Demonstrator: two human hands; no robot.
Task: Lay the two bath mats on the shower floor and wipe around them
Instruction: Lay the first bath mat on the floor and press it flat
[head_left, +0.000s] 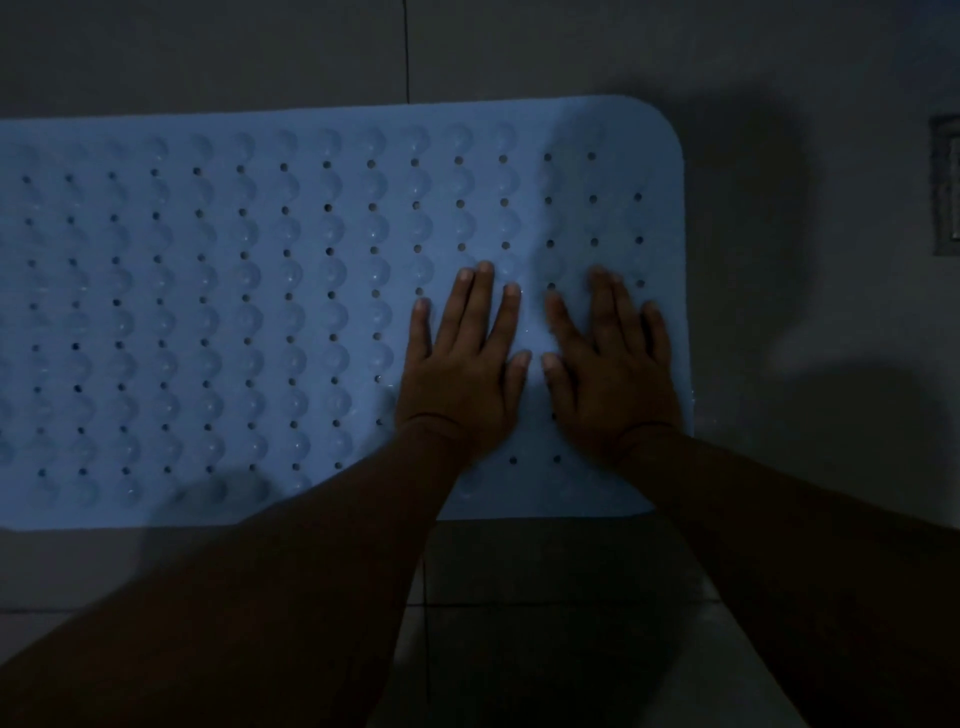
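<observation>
Fingers (483, 306) of the left hand (462, 374) lay straight and slightly spread, released and pressed flat on the pale blue rubber bath mat with rows of round holes and raised bumps (234, 312). Those of the right hand (610, 374) lay the same way, released and flat, grasping nothing. Both hands rested palm down side by side near the mat's right end, thumbs almost touching, with the right hand just inside the right edge. Both bare forearms reached in from the near side.

Only 1 mat was in view. It lay flat on the grey tiled shower floor (779, 467), its long side running left to right, its left end cut off by the frame edge, its far right corner rounded. Dark grout lines crossed the floor beyond the mat and on the near side of it. A square metal floor drain (946, 187) sat at the far right, well apart from the mat. Lighting was dim, and shadows fell across the floor to the right of the mat.
</observation>
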